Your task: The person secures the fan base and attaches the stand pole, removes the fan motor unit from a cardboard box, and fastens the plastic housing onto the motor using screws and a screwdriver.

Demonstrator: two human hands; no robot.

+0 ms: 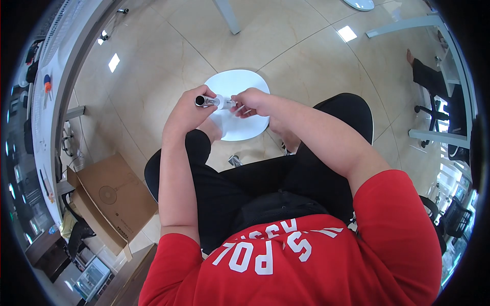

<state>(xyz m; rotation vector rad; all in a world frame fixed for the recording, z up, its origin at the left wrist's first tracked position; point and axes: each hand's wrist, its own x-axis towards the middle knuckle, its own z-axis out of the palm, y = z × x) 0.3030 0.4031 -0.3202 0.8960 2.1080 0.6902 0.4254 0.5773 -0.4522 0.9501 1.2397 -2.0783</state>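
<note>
My left hand (pixel 185 110) is closed around a short tube (pixel 202 100) with a shiny chrome end and a whitish body. The chrome end points to the left. At the tube's other end, my right hand (pixel 251 102) has its fingertips pinched together on a thin white piece (pixel 238 108); its exact kind is too small to tell. Beneath both hands a white oval plate (pixel 238 131) lies low down, between my feet. The fingers of both hands partly cover what they hold.
An open cardboard box (pixel 115 191) stands on the floor at the left. A white desk (pixel 56 76) runs along the left side, with an orange-and-blue screwdriver (pixel 48 84) on it. Table legs (pixel 227 18) stand ahead, and an office chair (pixel 434 109) is at the right.
</note>
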